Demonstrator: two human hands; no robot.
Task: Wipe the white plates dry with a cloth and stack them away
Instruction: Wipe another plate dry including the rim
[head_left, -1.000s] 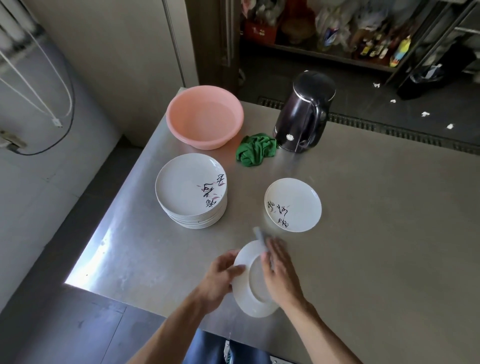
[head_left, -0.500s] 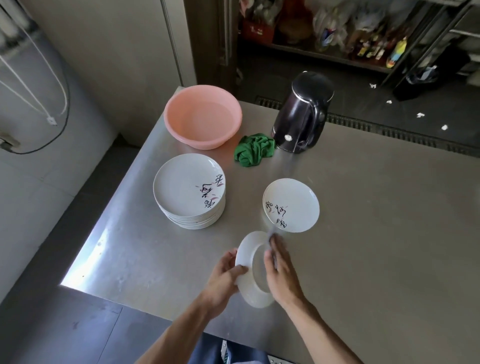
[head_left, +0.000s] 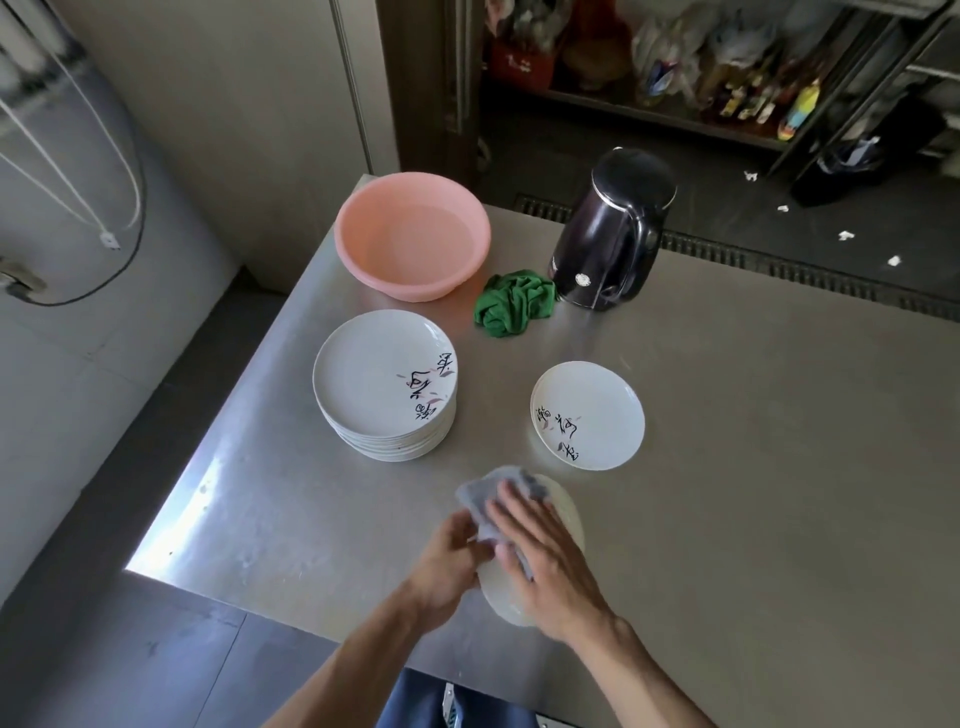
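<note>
We see the held plate (head_left: 501, 597) tilted over the surface (head_left: 753, 467), nearer the person than the stack of plates (head_left: 384, 379) and to its right. The left hand (head_left: 452, 556) grips its left rim with curled fingers. The right hand (head_left: 540, 561) lies flat, fingers spread, pressing a grey cloth (head_left: 483, 491) onto it. A single plate (head_left: 587, 415) lies right of the stack.
</note>
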